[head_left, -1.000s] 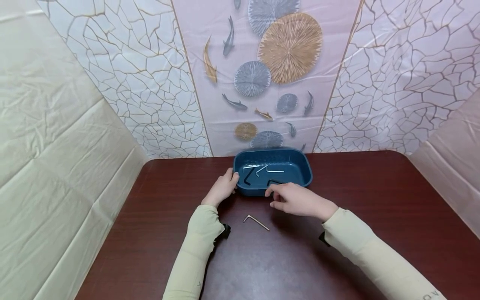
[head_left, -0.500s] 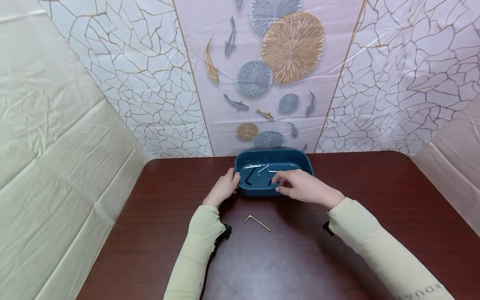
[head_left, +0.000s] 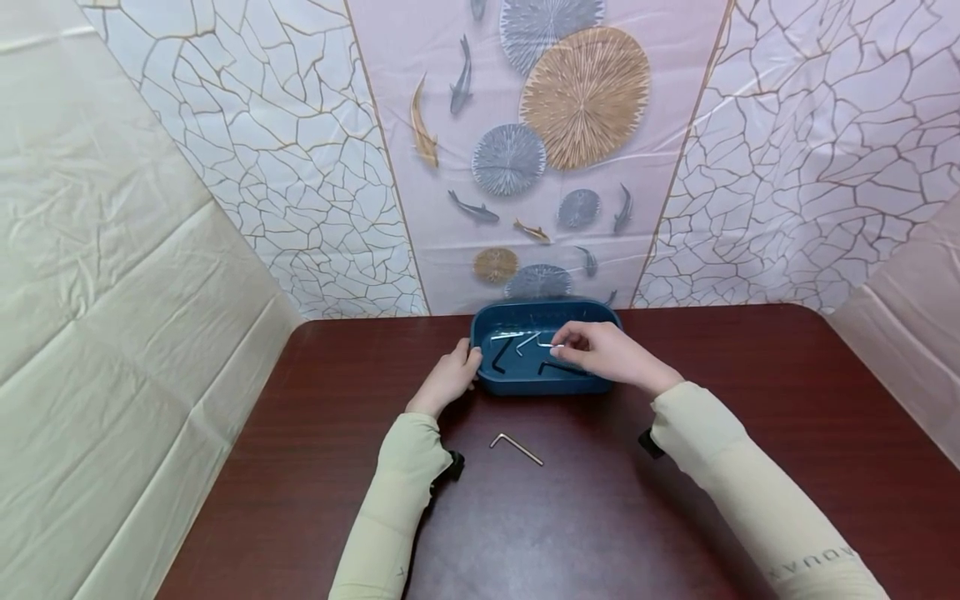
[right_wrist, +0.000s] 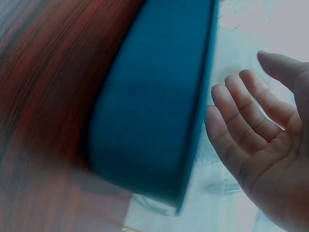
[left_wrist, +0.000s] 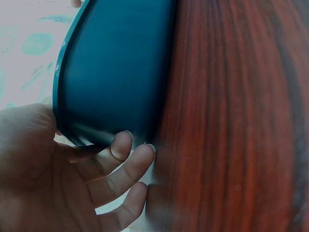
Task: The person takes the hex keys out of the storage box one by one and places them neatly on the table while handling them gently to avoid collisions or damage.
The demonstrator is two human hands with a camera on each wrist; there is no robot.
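A blue plastic tray (head_left: 547, 385) stands at the back of the table, with several L-shaped hex keys inside. My left hand (head_left: 448, 377) holds its left end, thumb at the rim and fingers against the outer wall in the left wrist view. Over the tray's right half is my right hand (head_left: 600, 352), its thumb and index finger right by a silver hex key (head_left: 545, 344). The right wrist view has those fingers bent and apart, nothing visible between them. Inside also lie a black hex key (head_left: 501, 358), another silver one (head_left: 527, 344) and a second black one (head_left: 558, 367).
A brass-coloured hex key (head_left: 517, 449) lies on the dark red wooden table (head_left: 540, 533), in front of the tray. Patterned cloth (head_left: 510, 158) hangs right behind the tray, and pale fabric walls (head_left: 135, 333) flank the table.
My right hand has moved from the tray's front rim back and over its inside, down to the silver hex key. The black key at the front shows again. My left hand stays put.
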